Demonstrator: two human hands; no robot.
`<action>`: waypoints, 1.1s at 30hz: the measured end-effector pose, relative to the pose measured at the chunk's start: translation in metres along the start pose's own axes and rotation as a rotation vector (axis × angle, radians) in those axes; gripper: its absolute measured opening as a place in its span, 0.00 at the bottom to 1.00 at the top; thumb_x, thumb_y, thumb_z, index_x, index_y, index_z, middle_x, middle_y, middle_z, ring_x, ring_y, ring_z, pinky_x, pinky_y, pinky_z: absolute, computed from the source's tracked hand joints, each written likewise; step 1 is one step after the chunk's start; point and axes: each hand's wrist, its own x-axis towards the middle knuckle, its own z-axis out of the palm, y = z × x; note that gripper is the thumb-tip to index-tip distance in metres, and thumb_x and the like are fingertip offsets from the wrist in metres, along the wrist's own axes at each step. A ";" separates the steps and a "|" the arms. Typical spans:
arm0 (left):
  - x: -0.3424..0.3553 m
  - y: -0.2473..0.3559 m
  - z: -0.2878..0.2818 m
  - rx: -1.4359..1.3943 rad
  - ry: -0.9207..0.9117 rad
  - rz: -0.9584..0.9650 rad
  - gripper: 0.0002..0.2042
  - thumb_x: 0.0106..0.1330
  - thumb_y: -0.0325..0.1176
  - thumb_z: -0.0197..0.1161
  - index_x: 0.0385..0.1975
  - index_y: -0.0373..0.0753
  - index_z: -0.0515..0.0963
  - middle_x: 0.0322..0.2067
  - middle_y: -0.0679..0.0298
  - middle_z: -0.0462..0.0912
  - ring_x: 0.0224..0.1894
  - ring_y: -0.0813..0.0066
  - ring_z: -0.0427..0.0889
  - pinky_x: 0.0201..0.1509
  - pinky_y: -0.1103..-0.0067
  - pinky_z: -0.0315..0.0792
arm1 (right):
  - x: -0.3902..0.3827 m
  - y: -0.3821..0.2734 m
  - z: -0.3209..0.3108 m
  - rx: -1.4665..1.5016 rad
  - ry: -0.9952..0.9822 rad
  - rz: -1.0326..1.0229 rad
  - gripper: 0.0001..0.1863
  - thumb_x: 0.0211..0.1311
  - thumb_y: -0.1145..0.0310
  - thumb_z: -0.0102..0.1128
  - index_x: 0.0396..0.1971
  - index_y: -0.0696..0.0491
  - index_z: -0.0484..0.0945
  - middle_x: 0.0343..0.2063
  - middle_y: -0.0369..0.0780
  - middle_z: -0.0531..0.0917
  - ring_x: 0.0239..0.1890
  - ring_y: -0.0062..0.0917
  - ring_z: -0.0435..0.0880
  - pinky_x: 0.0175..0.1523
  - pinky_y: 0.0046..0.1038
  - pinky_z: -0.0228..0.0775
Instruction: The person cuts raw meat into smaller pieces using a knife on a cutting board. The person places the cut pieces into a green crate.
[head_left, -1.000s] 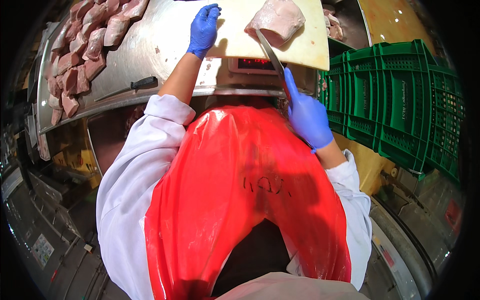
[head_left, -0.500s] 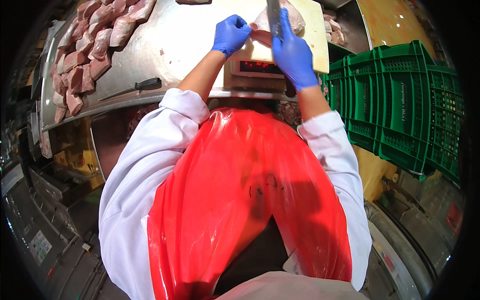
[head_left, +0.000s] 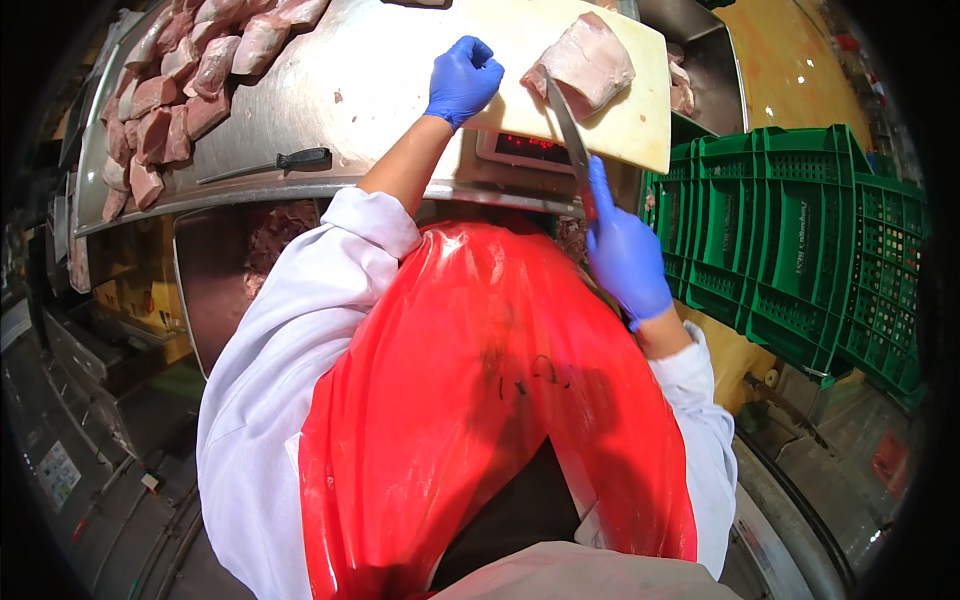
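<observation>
My right hand, in a blue glove, grips a long knife by its red handle, index finger along the top. The blade tip rests at the near left side of a raw meat piece on the white cutting board. My left hand, also gloved, is closed near the left part of the board, left of that piece. Whether its curled fingers hold anything is hidden.
Several cut meat pieces lie on the steel table at left, beside a black-handled tool. A lit display sits under the board. Green crates, a bin and a lower tray surround me.
My right hand rose over the meat half a second ago and has now come back down and right. A reddish strip seen at my left fingers then is no longer visible; that hand remains closed.
</observation>
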 end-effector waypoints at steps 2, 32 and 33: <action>0.000 0.009 0.001 0.003 -0.016 0.075 0.15 0.55 0.41 0.68 0.36 0.37 0.80 0.30 0.56 0.85 0.31 0.62 0.86 0.40 0.72 0.80 | -0.004 0.009 -0.010 0.106 0.078 -0.010 0.41 0.62 0.74 0.53 0.75 0.48 0.49 0.24 0.50 0.82 0.24 0.46 0.83 0.30 0.47 0.73; 0.029 0.016 -0.043 -0.393 -0.043 0.108 0.07 0.63 0.31 0.66 0.36 0.34 0.84 0.27 0.65 0.86 0.31 0.82 0.82 0.40 0.83 0.76 | -0.075 0.078 -0.003 0.327 0.140 0.031 0.42 0.62 0.77 0.57 0.75 0.40 0.53 0.20 0.50 0.77 0.19 0.39 0.79 0.30 0.37 0.71; 0.034 0.040 -0.049 -0.469 -0.067 0.125 0.06 0.65 0.28 0.66 0.36 0.32 0.83 0.29 0.66 0.86 0.35 0.79 0.83 0.45 0.83 0.77 | -0.082 0.080 0.000 0.412 0.174 0.107 0.42 0.63 0.77 0.57 0.75 0.41 0.52 0.18 0.48 0.75 0.18 0.35 0.75 0.29 0.34 0.70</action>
